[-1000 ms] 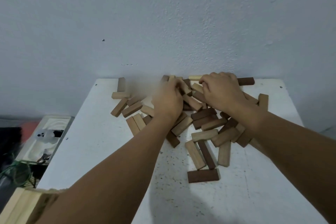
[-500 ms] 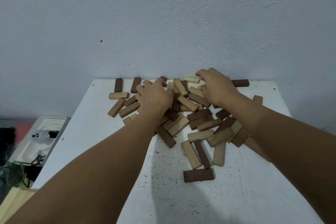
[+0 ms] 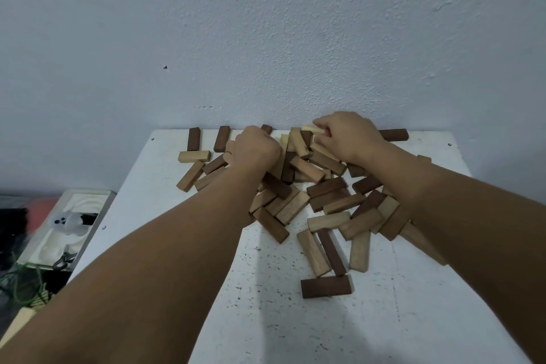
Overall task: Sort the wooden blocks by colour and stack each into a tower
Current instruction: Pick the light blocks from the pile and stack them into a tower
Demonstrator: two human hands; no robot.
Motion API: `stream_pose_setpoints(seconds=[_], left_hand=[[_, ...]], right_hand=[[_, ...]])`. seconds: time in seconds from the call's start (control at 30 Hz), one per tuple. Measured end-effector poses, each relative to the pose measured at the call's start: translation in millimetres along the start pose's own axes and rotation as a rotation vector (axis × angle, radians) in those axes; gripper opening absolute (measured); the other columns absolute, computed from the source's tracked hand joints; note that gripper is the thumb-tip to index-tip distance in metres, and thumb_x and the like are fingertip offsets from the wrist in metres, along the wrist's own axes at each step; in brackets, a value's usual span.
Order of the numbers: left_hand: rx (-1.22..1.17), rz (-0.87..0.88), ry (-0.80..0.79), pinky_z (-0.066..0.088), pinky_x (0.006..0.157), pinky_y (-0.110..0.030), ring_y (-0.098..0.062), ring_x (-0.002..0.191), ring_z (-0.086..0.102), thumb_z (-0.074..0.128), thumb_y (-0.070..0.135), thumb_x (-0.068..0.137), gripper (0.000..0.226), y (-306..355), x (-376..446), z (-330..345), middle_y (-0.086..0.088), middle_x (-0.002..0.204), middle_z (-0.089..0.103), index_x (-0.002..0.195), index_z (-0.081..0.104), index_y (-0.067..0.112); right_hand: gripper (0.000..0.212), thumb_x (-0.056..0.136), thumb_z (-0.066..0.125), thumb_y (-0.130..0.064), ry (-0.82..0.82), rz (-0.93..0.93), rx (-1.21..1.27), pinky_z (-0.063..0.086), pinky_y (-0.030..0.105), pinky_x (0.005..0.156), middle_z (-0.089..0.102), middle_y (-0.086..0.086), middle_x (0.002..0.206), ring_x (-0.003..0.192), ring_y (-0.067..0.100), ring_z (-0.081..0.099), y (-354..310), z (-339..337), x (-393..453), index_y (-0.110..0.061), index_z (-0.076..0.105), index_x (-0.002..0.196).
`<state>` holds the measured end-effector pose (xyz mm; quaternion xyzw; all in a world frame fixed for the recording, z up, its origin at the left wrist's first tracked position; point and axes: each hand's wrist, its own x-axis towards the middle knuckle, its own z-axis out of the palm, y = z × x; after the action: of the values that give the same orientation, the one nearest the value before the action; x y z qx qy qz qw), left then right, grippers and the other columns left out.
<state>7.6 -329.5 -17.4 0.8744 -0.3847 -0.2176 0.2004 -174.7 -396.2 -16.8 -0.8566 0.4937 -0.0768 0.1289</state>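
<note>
1. A white desk (image 3: pixel 295 319), speckled with dark flecks, stands against a pale textured wall (image 3: pixel 266 23). All places below are given relative to the heap of wooden blocks (image 3: pixel 298 186) that lies jumbled on the far half of the desk, up against the wall.
2. The heap mixes light, mid-brown and dark blocks, lying flat or tilted across one another; nothing is sorted or stacked.
3. The left hand (image 3: pixel 252 152) rests on the heap's far left part, knuckles up and fingers curled under. Whether it holds a block I cannot tell, since the fingertips are hidden.
4. The right hand (image 3: pixel 348 136) lies on the heap's far right part, its fingers bent around a pale block (image 3: pixel 310 128) at the wall edge.
5. The two hands are apart, with a few tilted blocks between them.
6. Left of the heap, two dark blocks (image 3: pixel 193 139) lie side by side near the wall, and a light block (image 3: pixel 194 156) lies just in front of them.
7. At the heap's near edge, a single dark block (image 3: pixel 326 287) lies flat and crosswise, closest to the person.
8. Far left of the heap, below desk level, sits a white tray (image 3: pixel 44 245) with a small white figure (image 3: pixel 66 220) on it.
</note>
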Motion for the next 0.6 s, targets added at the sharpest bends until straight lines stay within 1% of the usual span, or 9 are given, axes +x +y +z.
stream_pose_setpoints(seconds=[0.07,0.1,0.17,0.27,0.33,0.4,0.5,0.53,0.6], left_hand=[[0.048,0.022,0.021,0.039,0.108,-0.046,-0.031,0.127,0.045,0.070,0.035,0.088,0.019,-1.1,-1.1,1.0,-0.001,0.115,0.066,0.107,0.074,0.031],[0.083,0.042,0.030,0.036,0.108,-0.044,-0.031,0.130,0.043,0.070,0.037,0.089,0.023,-1.6,-3.1,1.4,-0.001,0.120,0.064,0.111,0.072,0.031],[0.126,0.079,0.039,0.030,0.108,-0.045,-0.032,0.134,0.041,0.071,0.042,0.089,0.031,-2.6,-6.3,1.1,-0.003,0.128,0.059,0.118,0.069,0.032],[0.208,0.108,0.063,0.030,0.108,-0.047,-0.033,0.134,0.042,0.070,0.047,0.089,0.030,-0.5,-7.1,0.0,-0.005,0.131,0.059,0.115,0.073,0.034],[0.272,0.129,0.071,0.033,0.103,-0.046,-0.032,0.130,0.046,0.070,0.047,0.087,0.027,3.0,-4.8,-0.7,-0.003,0.123,0.062,0.110,0.074,0.033],[0.288,0.151,0.060,0.035,0.098,-0.044,-0.029,0.120,0.053,0.069,0.042,0.085,0.021,7.5,-2.8,-1.6,0.000,0.111,0.067,0.102,0.074,0.030],[0.284,0.171,-0.013,0.036,0.087,-0.040,-0.028,0.107,0.059,0.067,0.030,0.082,0.015,15.6,1.1,-3.1,-0.002,0.099,0.069,0.094,0.069,0.022],[0.282,0.170,-0.033,0.037,0.086,-0.040,-0.028,0.103,0.059,0.068,0.028,0.081,0.012,18.7,1.2,-4.5,-0.002,0.095,0.067,0.090,0.066,0.021],[0.235,0.174,-0.077,0.047,0.092,-0.043,-0.028,0.095,0.062,0.067,0.026,0.079,0.011,22.9,2.4,-6.0,-0.002,0.087,0.062,0.079,0.058,0.020]], right_hand=[[0.029,0.104,0.052,-0.039,0.002,0.030,-0.046,0.042,0.043,0.091,0.066,0.004,0.115,0.114,0.029,0.058,-2.1,3.6,1.6,-0.024,0.072,0.118],[0.030,0.105,0.051,-0.040,0.020,0.041,-0.052,0.042,0.044,0.093,0.064,0.006,0.120,0.116,0.031,0.057,-2.8,5.5,0.1,-0.025,0.072,0.121],[0.030,0.105,0.052,-0.037,0.058,0.041,-0.048,0.043,0.046,0.098,0.059,0.010,0.126,0.121,0.032,0.053,-1.6,9.2,-2.9,-0.025,0.070,0.126],[0.026,0.103,0.055,-0.031,0.054,0.010,-0.022,0.048,0.048,0.096,0.056,0.011,0.124,0.117,0.032,0.054,0.2,11.5,-4.2,-0.019,0.068,0.122],[0.021,0.102,0.057,-0.028,0.040,0.000,-0.002,0.050,0.050,0.093,0.059,0.010,0.117,0.110,0.032,0.057,-0.2,10.5,-3.1,-0.017,0.067,0.117],[0.018,0.100,0.061,-0.026,0.029,0.006,-0.006,0.051,0.049,0.090,0.061,0.009,0.113,0.107,0.030,0.058,-0.1,7.9,-1.4,-0.016,0.065,0.115],[0.027,0.098,0.066,-0.029,0.006,0.029,0.028,0.051,0.046,0.092,0.060,0.010,0.116,0.108,0.030,0.058,2.6,8.1,2.6,-0.013,0.063,0.121],[0.029,0.098,0.065,-0.031,-0.009,0.040,0.021,0.050,0.046,0.092,0.059,0.012,0.117,0.109,0.030,0.057,3.4,9.3,4.5,-0.012,0.064,0.121],[0.031,0.099,0.063,-0.032,-0.036,0.064,0.001,0.049,0.045,0.093,0.059,0.014,0.120,0.111,0.032,0.056,4.3,11.8,8.9,-0.010,0.066,0.120]])
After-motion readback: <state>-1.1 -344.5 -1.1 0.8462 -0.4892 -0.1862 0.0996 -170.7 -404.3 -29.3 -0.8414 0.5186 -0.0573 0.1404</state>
